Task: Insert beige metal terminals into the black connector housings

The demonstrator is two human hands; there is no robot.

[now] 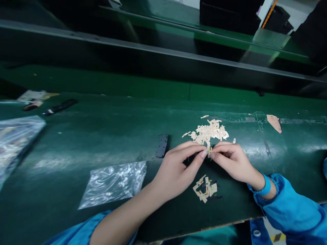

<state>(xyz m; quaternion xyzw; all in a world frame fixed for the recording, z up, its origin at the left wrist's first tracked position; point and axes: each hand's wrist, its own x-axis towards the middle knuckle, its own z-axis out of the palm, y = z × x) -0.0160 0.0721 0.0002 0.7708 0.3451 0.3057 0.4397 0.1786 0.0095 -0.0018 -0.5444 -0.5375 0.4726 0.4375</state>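
Observation:
My left hand [180, 165] and my right hand [231, 160] meet over the green table, each pinching a small cream-coloured flat piece [209, 152] with a yellow patch on it. Thumb and forefinger of both hands are closed at its edges, and they hide part of it. Just beyond my fingertips lies a loose pile of thin cream cut-out pieces [211, 132]. Closer to me, below the hands, is a smaller heap of cream and dark pieces [205, 190] with yellow-orange spots. A dark flat plate with small holes [162, 145] rests left of the pile.
A clear plastic bag [114, 183] lies left of my forearm, and a filled plastic bag [17, 139] sits at the far left. A dark narrow tool [61, 106] is behind it. One pinkish flat scrap [274, 123] lies to the right. A shelf edge [163, 49] crosses the back.

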